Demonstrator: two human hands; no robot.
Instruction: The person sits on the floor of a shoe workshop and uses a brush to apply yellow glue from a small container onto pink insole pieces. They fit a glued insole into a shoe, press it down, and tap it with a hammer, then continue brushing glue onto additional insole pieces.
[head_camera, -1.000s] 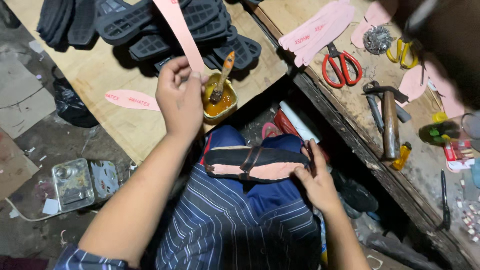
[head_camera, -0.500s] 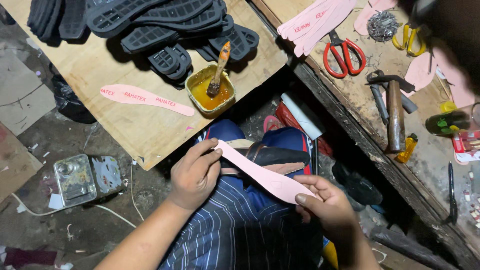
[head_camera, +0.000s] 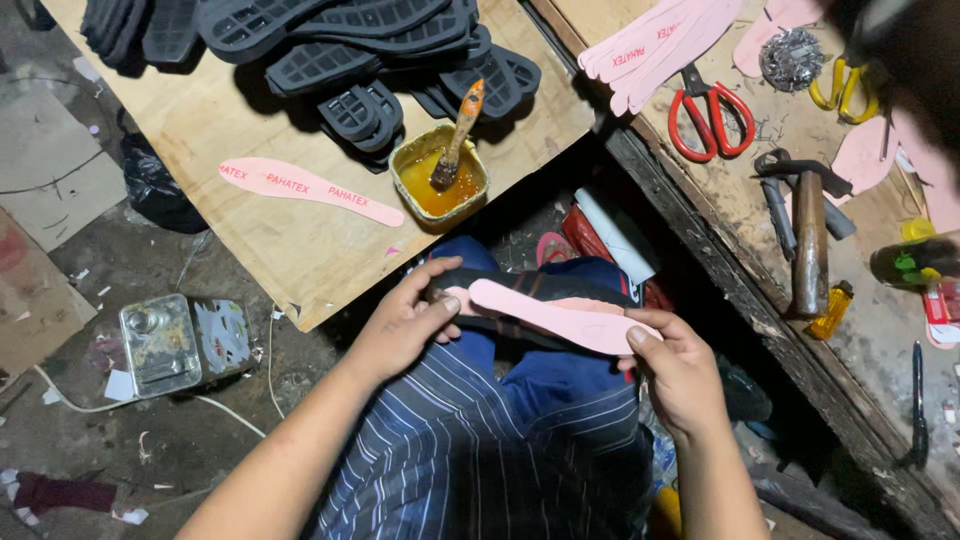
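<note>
Both hands — left hand (head_camera: 405, 325), right hand (head_camera: 675, 365) — pinching pink insole (head_camera: 560, 315) ends; black sole (head_camera: 530, 285) beneath mostly hidden.

There's just one camera, worn on the person's head and pointing almost straight down at their lap, close enough that both forearms fill the bottom of the shot. It also catches the plywood board (head_camera: 300, 240) up top and the workbench (head_camera: 740, 220) running along the right.

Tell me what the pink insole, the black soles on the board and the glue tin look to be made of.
Pink insole: thin matte sheet, probably foam or fibreboard; flat, smooth face. Black soles: likely moulded rubber, matte, with ridged tread. Glue tin: apparently metal, glue-stained yellowish, with a thin rim.
</note>
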